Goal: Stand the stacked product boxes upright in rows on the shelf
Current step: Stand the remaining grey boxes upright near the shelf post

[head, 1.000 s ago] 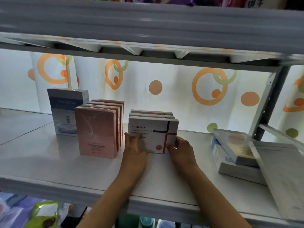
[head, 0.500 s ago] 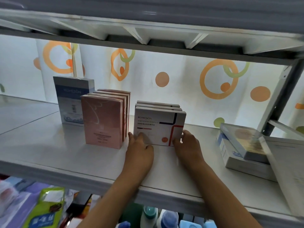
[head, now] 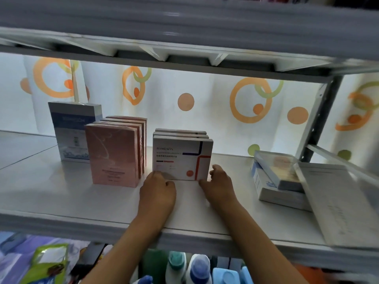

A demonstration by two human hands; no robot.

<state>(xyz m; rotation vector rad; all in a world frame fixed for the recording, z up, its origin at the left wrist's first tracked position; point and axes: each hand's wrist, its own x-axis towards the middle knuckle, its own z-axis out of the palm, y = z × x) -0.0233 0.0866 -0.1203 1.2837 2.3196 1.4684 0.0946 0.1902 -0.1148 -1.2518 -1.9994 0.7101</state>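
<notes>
Midway along the shelf [head: 51,193], three white boxes [head: 182,158] stand upright in a row beside the pink boxes [head: 114,152] and blue box [head: 71,132]. Left hand [head: 158,191] and right hand [head: 219,185] rest with curled fingers at the front box's lower corners; I cannot tell whether either pinches it. Toward the right edge, stacked boxes [head: 274,181] lie flat, not yet stood up.

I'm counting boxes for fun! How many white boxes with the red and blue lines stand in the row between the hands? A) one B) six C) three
C: behind the front white box, two more top edges show, so three white boxes stand in that row on the shelf.
</notes>
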